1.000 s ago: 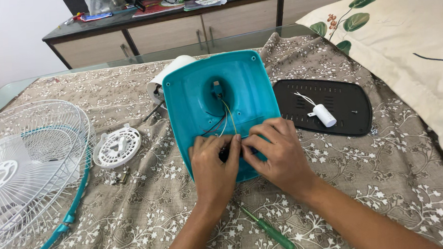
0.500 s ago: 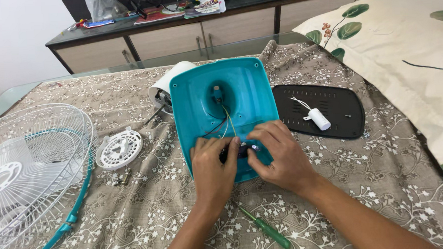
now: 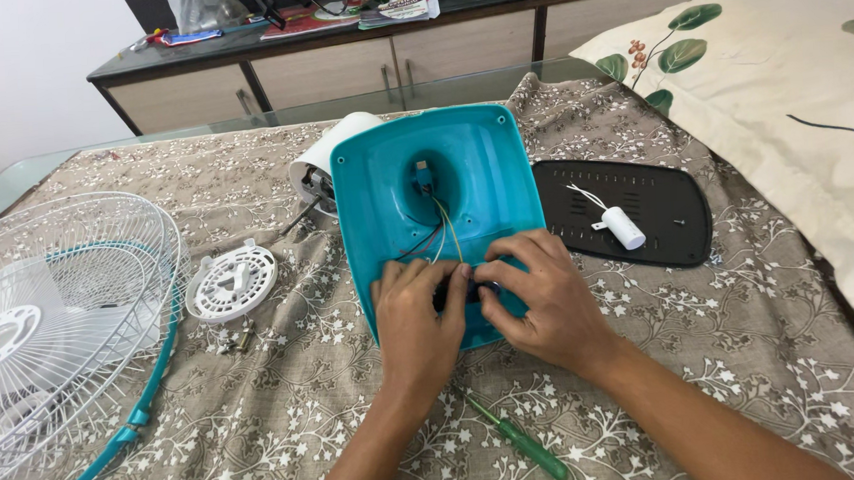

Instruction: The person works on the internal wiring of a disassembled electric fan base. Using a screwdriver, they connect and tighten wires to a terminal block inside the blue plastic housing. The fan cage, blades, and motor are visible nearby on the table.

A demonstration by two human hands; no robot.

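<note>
While I watched through the head camera, the only view supplied, I logged these items.

Item one: teal fan base housing (image 3: 401, 188), turned underside up on the floral brown tablecloth (image 3: 739, 351), its hollow facing the camera. Thin wires (image 3: 443, 234) ran from a fitting in the central recess down toward the near edge.

Item two: left hand (image 3: 419, 319), palm down on the near edge of the housing, fingers curled onto a small dark component (image 3: 458, 291) at the wire ends.

Item three: right hand (image 3: 545, 307), beside the left and touching it, fingertips pinching the same dark component. I could not tell what kind of part it was; the fingers hid most of it.

Item four: green-handled screwdriver (image 3: 522, 442), lying loose on the cloth just near of the wrists.

Item five: black oval base plate (image 3: 652, 216), right of the housing, with a white cylindrical capacitor (image 3: 624, 228) and its leads resting on it.

Item six: white motor casing (image 3: 323, 163), behind the housing's left corner.

Item seven: white round grille cap (image 3: 230, 280), left of the housing, small screws (image 3: 235, 340) near it.

Item eight: white wire fan guard (image 3: 61, 323) with a teal rim, at far left.

Item nine: leaf-printed cushion (image 3: 785, 90), far right.
</note>
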